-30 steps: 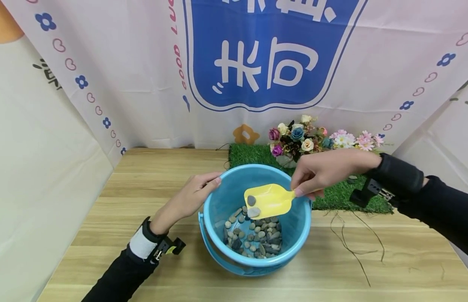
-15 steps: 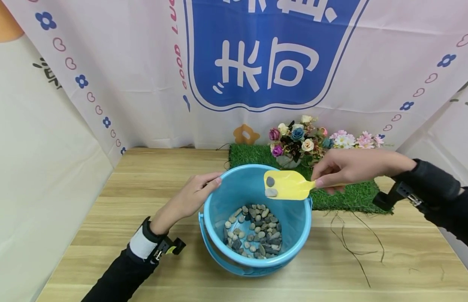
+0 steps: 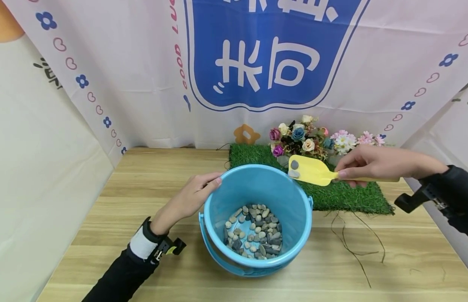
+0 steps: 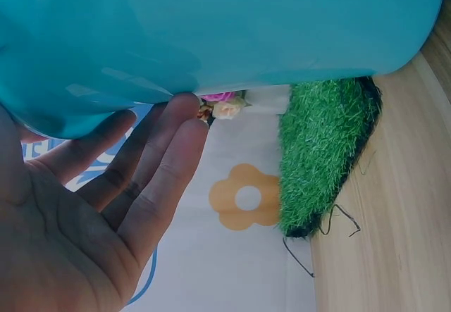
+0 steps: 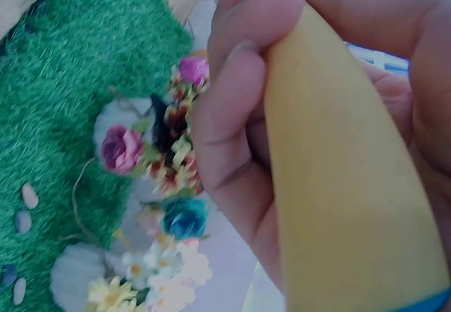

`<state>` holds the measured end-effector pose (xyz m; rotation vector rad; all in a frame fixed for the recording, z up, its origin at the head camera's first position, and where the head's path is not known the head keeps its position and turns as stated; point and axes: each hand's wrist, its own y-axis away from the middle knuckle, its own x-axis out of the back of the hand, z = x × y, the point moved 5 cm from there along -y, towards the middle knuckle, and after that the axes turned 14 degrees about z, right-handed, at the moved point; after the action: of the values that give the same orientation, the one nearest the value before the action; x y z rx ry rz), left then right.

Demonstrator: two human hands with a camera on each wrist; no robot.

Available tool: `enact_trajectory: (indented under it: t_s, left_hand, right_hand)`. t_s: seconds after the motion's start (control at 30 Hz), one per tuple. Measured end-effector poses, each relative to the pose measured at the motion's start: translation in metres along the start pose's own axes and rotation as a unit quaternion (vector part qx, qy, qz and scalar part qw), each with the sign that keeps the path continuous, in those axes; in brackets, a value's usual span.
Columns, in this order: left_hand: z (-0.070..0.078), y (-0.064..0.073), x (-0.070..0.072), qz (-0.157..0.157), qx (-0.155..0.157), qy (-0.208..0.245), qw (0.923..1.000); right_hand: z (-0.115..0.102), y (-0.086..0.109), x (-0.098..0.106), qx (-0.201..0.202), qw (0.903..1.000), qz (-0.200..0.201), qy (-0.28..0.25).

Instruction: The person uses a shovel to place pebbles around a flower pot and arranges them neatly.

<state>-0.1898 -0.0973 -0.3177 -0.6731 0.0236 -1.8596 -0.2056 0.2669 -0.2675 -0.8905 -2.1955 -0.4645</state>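
A light blue bucket (image 3: 215, 239) stands on the wooden table, with several grey and tan pebbles (image 3: 269, 235) at its bottom. My left hand (image 3: 188, 195) holds the bucket's rim at the left; in the left wrist view its fingers (image 4: 169, 171) lie against the outer wall. A yellow toy shovel (image 3: 313, 170) is gripped at the handle by my right hand (image 3: 377, 164), just beyond the bucket's far right rim. Two stones (image 3: 294, 165) lie near the blade's front edge. The shovel's handle (image 5: 345, 178) fills much of the right wrist view.
Behind the bucket lies a green artificial grass mat (image 3: 351, 199) bearing bunches of artificial flowers (image 3: 303, 136). A few small stones (image 5: 23, 220) rest on it. Loose dark strands (image 3: 351, 247) lie on the table (image 3: 151, 176). A printed cloth (image 3: 151, 105) hangs behind.
My right hand has carried the shovel, with two stones on it, up and to the right from over the bucket to beyond its rim. My left hand stays put.
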Motion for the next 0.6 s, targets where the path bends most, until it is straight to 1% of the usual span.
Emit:
enact_trajectory:
  t_s: [0.13, 0.3, 0.4, 0.53, 0.6]
  left_hand:
    - [0.0, 0.0, 0.0, 0.0, -0.001, 0.0, 1.0]
    - [0.0, 0.0, 0.0, 0.001, -0.003, -0.004, 1.0]
    - [0.001, 0.0, 0.0, 0.0, -0.005, -0.006, 1.0]
    - [-0.001, 0.0, -0.001, 0.001, -0.003, -0.001, 1.0]
    - [-0.01, -0.001, -0.002, 0.004, -0.002, 0.004, 1.0]
  right_hand:
    - [0.014, 0.009, 0.004, -0.014, 0.9998, 0.011, 0.008]
    - [0.034, 0.017, 0.007, -0.052, 0.998, 0.026, 0.025]
    - [0.045, 0.023, 0.007, -0.067, 0.9966, 0.037, 0.032]
    - [0.058, 0.03, 0.005, -0.068, 0.9971, 0.034, 0.004]
    - [0.066, 0.032, 0.002, -0.067, 0.9973, 0.027, -0.016]
